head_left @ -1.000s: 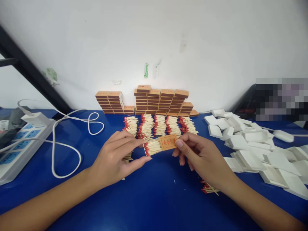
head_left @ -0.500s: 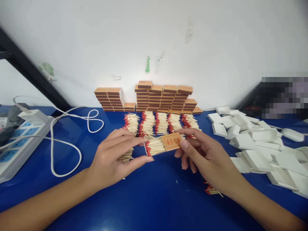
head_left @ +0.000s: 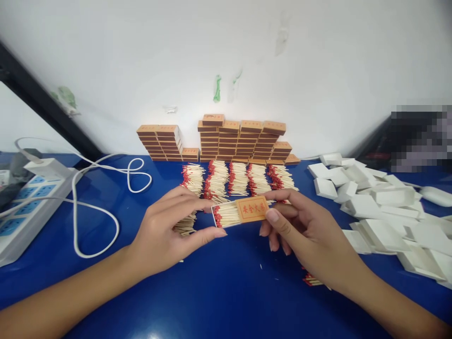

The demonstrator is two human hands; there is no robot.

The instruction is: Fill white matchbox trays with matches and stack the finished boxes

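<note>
Between both hands, above the blue table, is a half-open matchbox. Its white inner tray point(head_left: 226, 214) is full of red-headed matches, and its orange printed sleeve point(head_left: 253, 209) covers the right part. My left hand point(head_left: 173, 219) grips the tray's left end between thumb and fingers. With thumb and forefinger, my right hand point(head_left: 300, 226) pinches the sleeve's right end; its other fingers curl below. Behind the hands, piles of loose matches point(head_left: 216, 181) lie in a row. More matches point(head_left: 185, 225) show beside my left hand, and a few point(head_left: 312, 278) lie under my right wrist.
Closed matchboxes point(head_left: 228, 141) are stacked against the wall, with a second stack point(head_left: 158, 139) to their left. Several white trays point(head_left: 384, 202) lie heaped at the right. A power strip point(head_left: 38, 197) and looped white cable point(head_left: 116, 235) occupy the left side of the blue table point(head_left: 212, 301).
The sleeve has slid slightly left over the tray, covering a little more of the matches. My right hand has turned the sleeve's printed face more toward me. The view has shifted slightly.
</note>
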